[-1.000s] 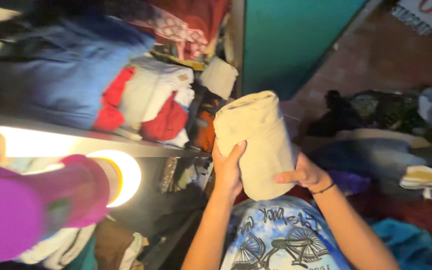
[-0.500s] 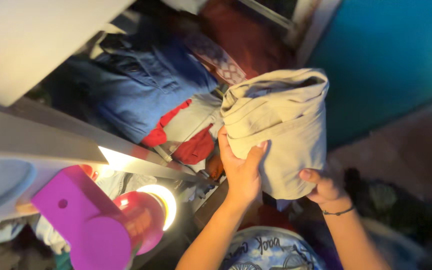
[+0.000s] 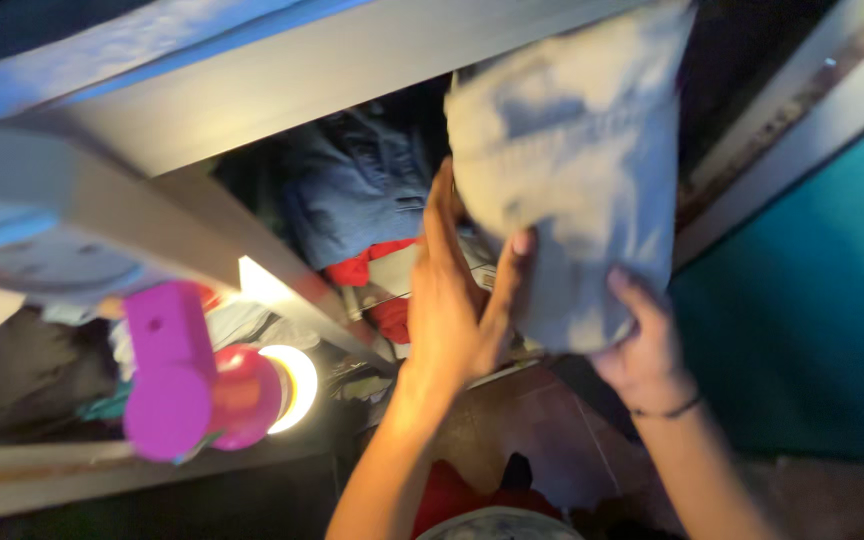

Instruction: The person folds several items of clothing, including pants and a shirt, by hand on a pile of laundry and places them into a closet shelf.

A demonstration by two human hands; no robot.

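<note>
Folded beige garment point(image 3: 572, 170) now raised from chest height to the upper shelf point(image 3: 252, 90) opening. Left hand point(image 3: 452, 300) and right hand point(image 3: 642, 350) clasp its lower end, fingers wrapped; stowing looks underway.

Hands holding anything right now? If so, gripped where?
Yes: both hands hold the folded beige cloth bundle by its lower end, left hand on its left side, right hand underneath.

Both hands gripping folded beige cloth point(image 3: 577, 170): left hand point(image 3: 452, 300) pressing its left side, right hand point(image 3: 642, 345) underneath; pink lamp point(image 3: 197, 375) glowing near left.
</note>
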